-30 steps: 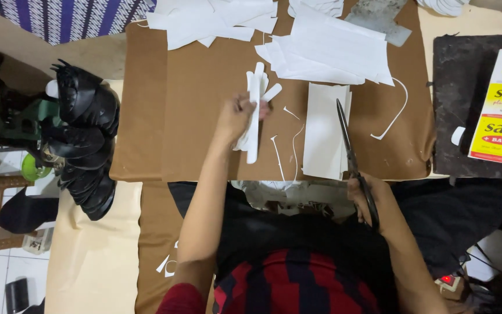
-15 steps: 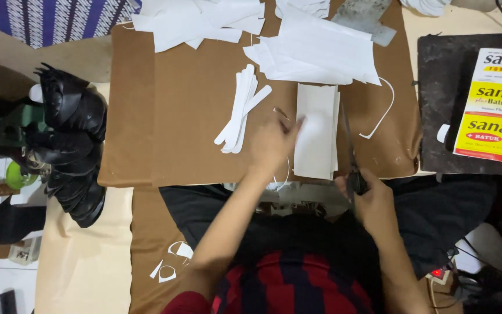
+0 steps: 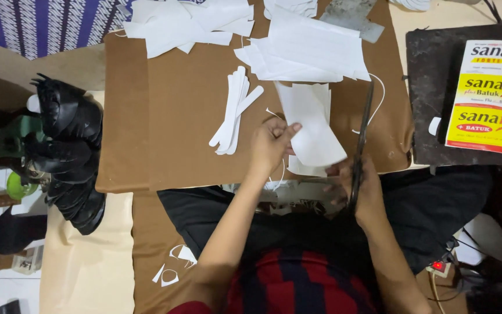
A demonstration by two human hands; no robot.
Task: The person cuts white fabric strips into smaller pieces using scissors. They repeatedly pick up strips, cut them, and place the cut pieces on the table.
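Observation:
My left hand (image 3: pixel 271 144) grips the edge of a white sheet (image 3: pixel 312 125) and lifts it off the brown board (image 3: pixel 181 116). My right hand (image 3: pixel 360 189) holds long black scissors (image 3: pixel 362 128), blades pointing away from me beside the sheet's right side. A small pile of white cut strips (image 3: pixel 233 110) lies just left of my left hand. More white sheets (image 3: pixel 309 49) are stacked at the board's far side. A thin curled white offcut (image 3: pixel 380 93) lies right of the scissors.
A stack of black shoe uppers (image 3: pixel 68 151) stands left of the board. A dark slab (image 3: pixel 437 87) with a yellow and red box (image 3: pixel 492 96) sits at the right. White scraps (image 3: pixel 172 267) lie on brown paper near my lap. Striped cloth (image 3: pixel 42 23) lies far left.
My left hand left the pile of strips, moved right and took hold of the white sheet, which is now lifted and tilted. The scissors moved in beside the sheet.

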